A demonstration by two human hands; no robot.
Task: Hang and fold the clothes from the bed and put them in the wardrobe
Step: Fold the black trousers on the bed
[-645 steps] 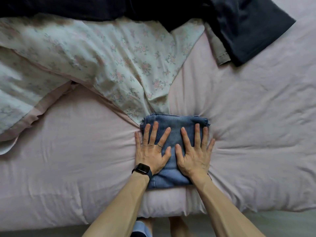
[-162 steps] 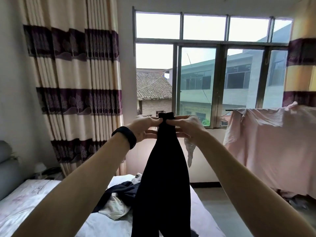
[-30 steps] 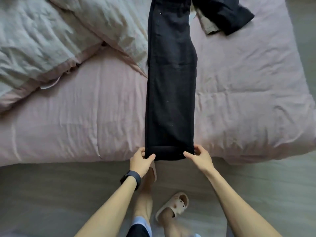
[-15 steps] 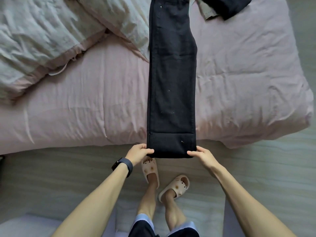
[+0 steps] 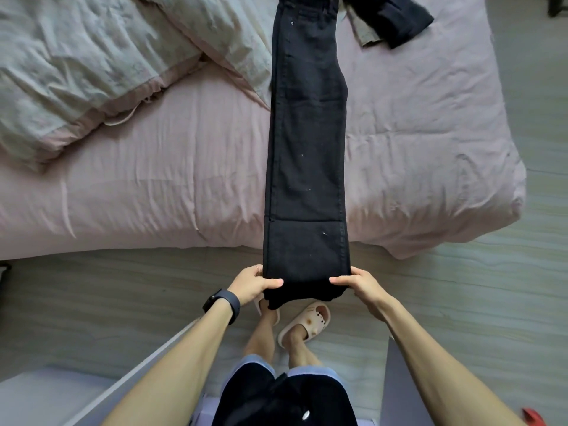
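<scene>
Across the pink bed [image 5: 153, 179], running from its far side to the near edge, you've got the black trousers [image 5: 307, 133] laid out in one long strip, leg stacked on leg. The waist end is up top, where you can see a pocket seam and a little rivet before it runs out of view. The hem end hangs past the mattress edge, over the floor [image 5: 92, 287].

That hem end is where you're holding on. Your left hand [image 5: 256, 284] has the left corner and your right hand [image 5: 358, 284] has the right one. Each pinches the cloth with the thumb flat on top and the fingers curled underneath. The bit between your hands sags slightly and bunches at the bottom.

Fabric looks like dark denim, pretty much flat, with a stitched side seam down the left edge. A faint crease crosses it right about where the bed ends. It's got a few pale lint specks too.

Other stuff: a rumpled cream floral duvet [image 5: 92, 56] fills the upper left, and its corner touches the left side of the trousers. A dark garment [image 5: 399, 23] lies on a beige piece [image 5: 365, 35] at the top right, just beside the waist. You're wearing a black watch [image 5: 227, 302] on the left wrist and beige slippers [image 5: 307, 321].
</scene>
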